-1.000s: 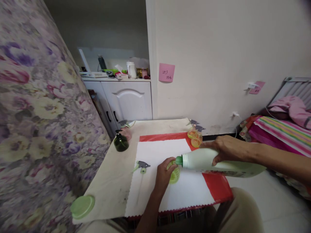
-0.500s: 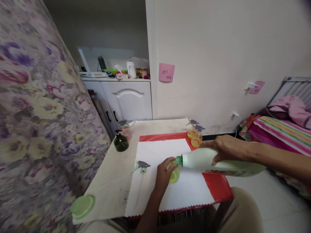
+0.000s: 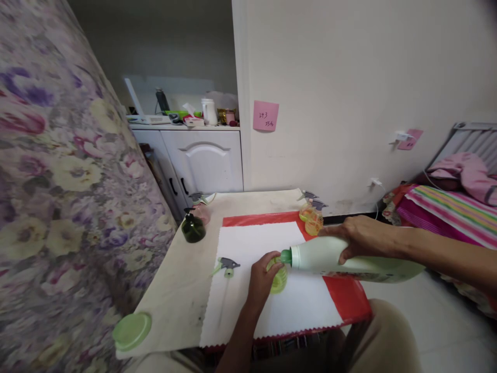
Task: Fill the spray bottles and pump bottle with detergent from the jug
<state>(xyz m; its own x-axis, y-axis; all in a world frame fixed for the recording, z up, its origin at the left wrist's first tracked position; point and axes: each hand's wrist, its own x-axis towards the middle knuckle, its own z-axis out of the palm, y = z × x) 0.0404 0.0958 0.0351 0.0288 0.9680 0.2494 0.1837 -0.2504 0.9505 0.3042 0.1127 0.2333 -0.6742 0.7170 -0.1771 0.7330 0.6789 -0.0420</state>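
My left hand is closed around the upper part of a small yellow-green spray bottle on the white sheet. A large pale green jug, lying nearly level, is gripped from above by my right hand. The jug's green spout meets the small bottle's mouth, which my left fingers partly hide. To the left of my left hand lies a grey and green trigger spray head with its thin tube. A green round cap rests at the table's near left corner.
A dark green pump bottle and a pink spray bottle stand at the table's left edge. Yellow-orange spray bottles are at the back right. A floral curtain hangs on the left; a bed is at the right.
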